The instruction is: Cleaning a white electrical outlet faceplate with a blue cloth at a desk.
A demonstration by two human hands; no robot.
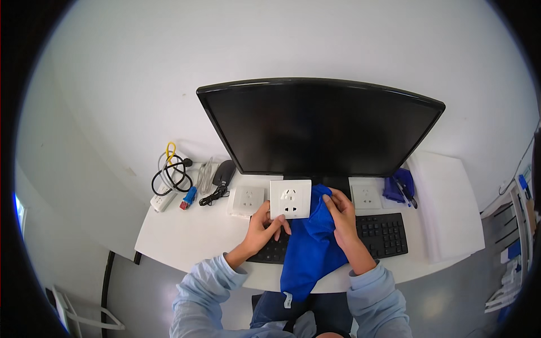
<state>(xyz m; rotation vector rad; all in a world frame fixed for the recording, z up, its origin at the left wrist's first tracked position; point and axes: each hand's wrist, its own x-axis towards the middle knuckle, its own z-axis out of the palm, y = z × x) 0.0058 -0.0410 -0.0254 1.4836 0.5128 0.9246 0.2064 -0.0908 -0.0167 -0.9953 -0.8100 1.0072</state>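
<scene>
A white wall socket panel [290, 198] is held upright at its lower left corner by my left hand [267, 226], its socket face towards me. My right hand [341, 211] pinches a blue cloth [317, 249] just right of the panel. The cloth's upper part is bunched beside the panel's right edge, and the rest hangs over the keyboard and the desk's front edge, with a white tag at its lower end. Beneath my hands lies a black keyboard [381, 234], partly hidden by the cloth.
Behind stands a black monitor [321, 126]. At left lie a power strip [162, 200] with coiled cables, a blue connector [190, 196], a mouse [224, 173] and another socket panel [247, 200]. At right are a socket panel [366, 197], a purple holder [397, 186] with pens and white foam sheets [448, 207].
</scene>
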